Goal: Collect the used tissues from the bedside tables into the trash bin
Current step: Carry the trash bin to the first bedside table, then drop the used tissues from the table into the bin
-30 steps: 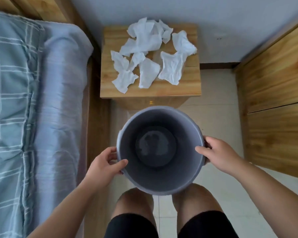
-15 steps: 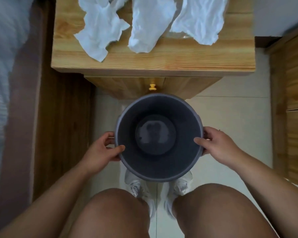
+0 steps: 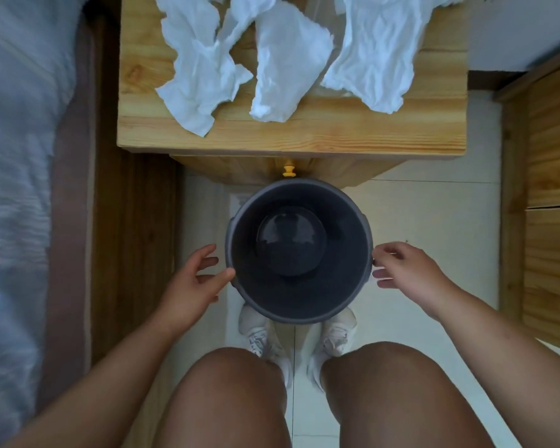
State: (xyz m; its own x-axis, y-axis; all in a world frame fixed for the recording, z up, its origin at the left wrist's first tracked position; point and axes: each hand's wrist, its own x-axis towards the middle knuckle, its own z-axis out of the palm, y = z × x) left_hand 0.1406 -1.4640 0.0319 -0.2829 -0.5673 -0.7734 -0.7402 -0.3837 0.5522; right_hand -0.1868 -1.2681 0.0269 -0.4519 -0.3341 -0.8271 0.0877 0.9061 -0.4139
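The used tissues lie crumpled on the wooden desk [image 3: 291,137] at the top of the view: a left tissue [image 3: 201,76] reaching nearest the desk's front edge, a middle tissue [image 3: 288,69] just beside it, and a right tissue [image 3: 375,59] whose lower end sits close to the middle one. More white paper runs out of the frame above them. Below the desk's front edge a small yellow knob [image 3: 288,171] sticks out of the drawer face. Directly under it the dark grey trash bin [image 3: 298,305] stands upright on the pale tiled floor [image 3: 417,221], its mouth open to the camera and nothing visible inside. The left hand [image 3: 194,286] is at the bin's left side with its fingers spread and relaxed, the thumb tip at the rim, gripping nothing. The right hand [image 3: 408,273] hangs at the bin's right side with fingers loosely bent and apart, their tips just beside the rim; whether they touch it I cannot tell. Behind the bin two white shoes [image 3: 259,334] rest on the tiles, and the person's bare knees fill the bottom of the view. A bed [image 3: 13,156] with a grey-blue cover lies along the left, and a wooden cabinet [image 3: 550,156] stands on the right.
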